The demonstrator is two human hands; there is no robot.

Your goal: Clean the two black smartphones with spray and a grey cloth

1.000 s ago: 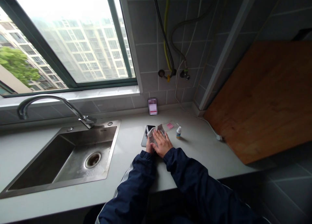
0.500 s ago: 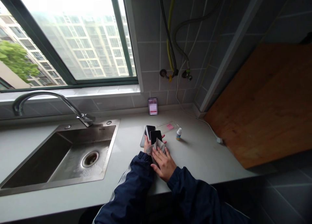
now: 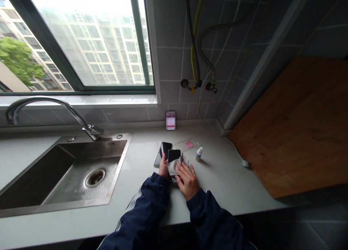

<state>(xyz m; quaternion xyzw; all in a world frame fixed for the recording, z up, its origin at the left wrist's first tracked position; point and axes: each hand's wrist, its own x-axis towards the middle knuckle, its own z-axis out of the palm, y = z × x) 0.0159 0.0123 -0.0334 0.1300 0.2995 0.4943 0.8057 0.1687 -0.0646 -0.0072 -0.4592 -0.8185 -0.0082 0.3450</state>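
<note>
The left hand (image 3: 163, 166) is narrow around the edge of a black smartphone (image 3: 174, 155) and seems to hold it up a little from below. The right hand (image 3: 187, 179) is open, with spread fingers, and presses a crumpled grey cloth (image 3: 174, 167) on the lower part of this phone, so the upper part of the dark screen stays uncovered. Just behind the left hand, a second smartphone (image 3: 161, 154) lies on the pale stone table (image 3: 231, 181). Near them are a clear plastic sleeve (image 3: 185, 144) with a pink label and a small dropper bottle (image 3: 199, 154). A small card (image 3: 170, 120) stands against the tile wall. On the left are a steel sink (image 3: 81, 173) and a curved faucet (image 3: 46, 103), under a window (image 3: 87, 39); on the right is a wooden board (image 3: 293, 130).
</note>
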